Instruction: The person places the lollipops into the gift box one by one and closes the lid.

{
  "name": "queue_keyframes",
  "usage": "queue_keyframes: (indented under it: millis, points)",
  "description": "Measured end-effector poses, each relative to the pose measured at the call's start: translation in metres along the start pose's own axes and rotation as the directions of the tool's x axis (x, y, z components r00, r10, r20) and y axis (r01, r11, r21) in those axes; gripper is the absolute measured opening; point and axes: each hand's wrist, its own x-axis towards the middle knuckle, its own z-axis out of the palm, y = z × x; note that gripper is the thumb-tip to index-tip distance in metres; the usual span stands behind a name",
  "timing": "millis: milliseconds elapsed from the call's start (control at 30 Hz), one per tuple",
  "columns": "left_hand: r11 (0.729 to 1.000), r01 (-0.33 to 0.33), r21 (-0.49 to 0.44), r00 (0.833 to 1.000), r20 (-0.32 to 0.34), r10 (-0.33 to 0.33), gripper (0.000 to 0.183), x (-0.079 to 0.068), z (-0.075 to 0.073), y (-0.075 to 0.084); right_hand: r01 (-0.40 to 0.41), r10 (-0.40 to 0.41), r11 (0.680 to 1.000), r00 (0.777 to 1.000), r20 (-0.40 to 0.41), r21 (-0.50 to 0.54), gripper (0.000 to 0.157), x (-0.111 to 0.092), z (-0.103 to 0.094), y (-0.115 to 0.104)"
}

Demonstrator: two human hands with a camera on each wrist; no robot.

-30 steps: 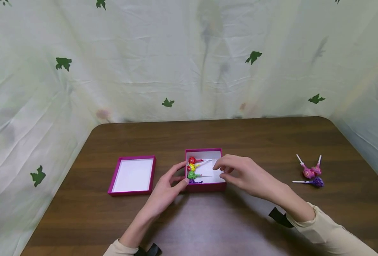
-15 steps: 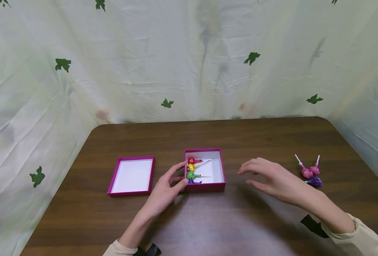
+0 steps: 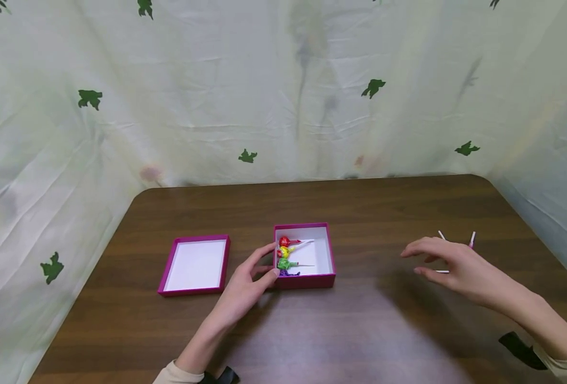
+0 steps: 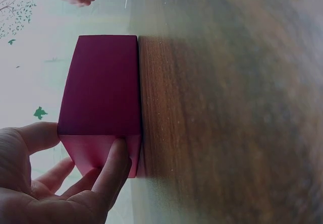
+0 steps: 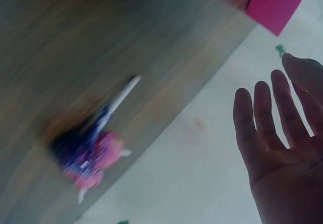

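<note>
A magenta box [image 3: 325,250] with a white inside stands on the table. Along its left wall lie a red lollipop [image 3: 284,242], a yellow one [image 3: 283,252], a green one [image 3: 284,264] and a purple one [image 3: 287,273]. My left hand [image 3: 245,288] rests against the box's left side, thumb at the front corner of the rim and fingers on the outer wall [image 4: 96,151]. My right hand [image 3: 461,269] hovers on the right with fingers spread and holds nothing. Behind it are pink lollipops [image 5: 108,151] and a dark purple one [image 5: 75,151], mostly hidden in the head view.
The box's lid [image 3: 197,265], magenta-rimmed and white inside, lies to the left of the box with its inner side up. Everything stands on a brown wooden table [image 3: 360,330]. A pale curtain [image 3: 192,80] with green leaf shapes hangs behind and around it.
My right hand has left the box and moved right, over to the loose lollipops, which it now partly covers in the head view. My left hand has stayed at the box.
</note>
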Motion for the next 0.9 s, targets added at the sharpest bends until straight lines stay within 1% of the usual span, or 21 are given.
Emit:
queue_keyframes:
  millis: [33, 100, 200, 367, 533, 733, 900]
  points:
    - [1.0, 0.001, -0.003, 1.0, 0.0, -0.001, 0.054, 0.0, 0.0, 0.0, -0.021, 0.021, 1.0, 1.0, -0.001, 0.005, 0.062, -0.003, -0.002, 0.002]
    - [1.0, 0.0, -0.002, 1.0, 0.0, 0.0, 0.054, 0.0, 0.0, 0.0, -0.041, 0.041, 0.999, 0.999, -0.006, -0.016, 0.062, -0.008, -0.007, 0.007]
    - [1.0, 0.003, -0.002, 1.0, -0.001, -0.003, 0.054, 0.001, 0.0, 0.0, -0.04, 0.039, 0.996, 0.999, -0.012, -0.081, 0.061, -0.015, -0.014, 0.016]
    - [1.0, 0.006, -0.004, 1.0, 0.003, -0.006, 0.054, 0.001, -0.001, 0.0, 0.003, -0.003, 0.985, 1.0, 0.001, -0.17, 0.063, -0.026, -0.026, 0.037]
    - [1.0, 0.009, -0.006, 1.0, 0.008, -0.009, 0.055, 0.001, -0.001, 0.0, 0.034, -0.033, 0.975, 0.999, 0.005, -0.218, 0.063, -0.032, -0.035, 0.056]
    - [1.0, 0.01, -0.011, 1.0, 0.014, -0.009, 0.055, 0.0, -0.001, 0.0, -0.025, 0.027, 0.963, 1.0, 0.004, -0.27, 0.06, -0.042, -0.036, 0.073]
    - [1.0, 0.015, -0.016, 1.0, 0.016, -0.015, 0.055, 0.0, -0.001, 0.0, -0.067, 0.074, 0.965, 0.997, 0.018, -0.254, 0.06, -0.045, -0.035, 0.083]
